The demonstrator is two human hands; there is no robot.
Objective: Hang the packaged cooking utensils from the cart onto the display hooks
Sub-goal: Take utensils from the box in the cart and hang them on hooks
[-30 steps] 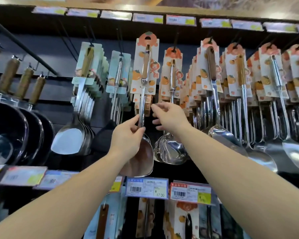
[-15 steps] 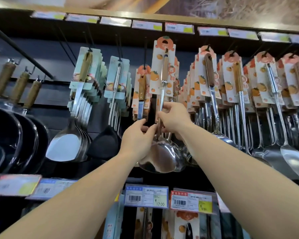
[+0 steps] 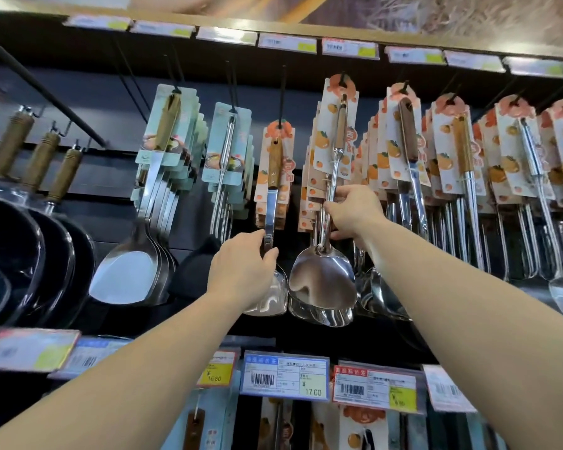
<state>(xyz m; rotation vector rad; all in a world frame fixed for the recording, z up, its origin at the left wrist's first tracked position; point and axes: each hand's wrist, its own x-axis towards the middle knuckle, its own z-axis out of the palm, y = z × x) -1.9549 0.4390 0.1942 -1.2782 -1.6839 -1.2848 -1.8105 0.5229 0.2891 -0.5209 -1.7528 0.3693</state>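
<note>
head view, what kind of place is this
Most likely a shop's kitchenware aisle: steel spatulas on orange-printed cards hang in rows from black display hooks, and barcoded price labels such as the blue-edged 17.00 tag line the shelf edges.

We see two bare forearms with no sleeves, gloves, watch or rings; our left hand (image 3: 241,271) and right hand (image 3: 355,211) show short nails.

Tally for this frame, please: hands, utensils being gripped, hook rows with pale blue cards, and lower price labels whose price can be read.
Hands: 2 (left hand, right hand)
Gripped utensils: 2 (wooden-handled spatula, steel scoop)
Pale blue card rows: 2
Readable price labels: 2 (16.80 label, 17.00 label)
Total: 8
</note>
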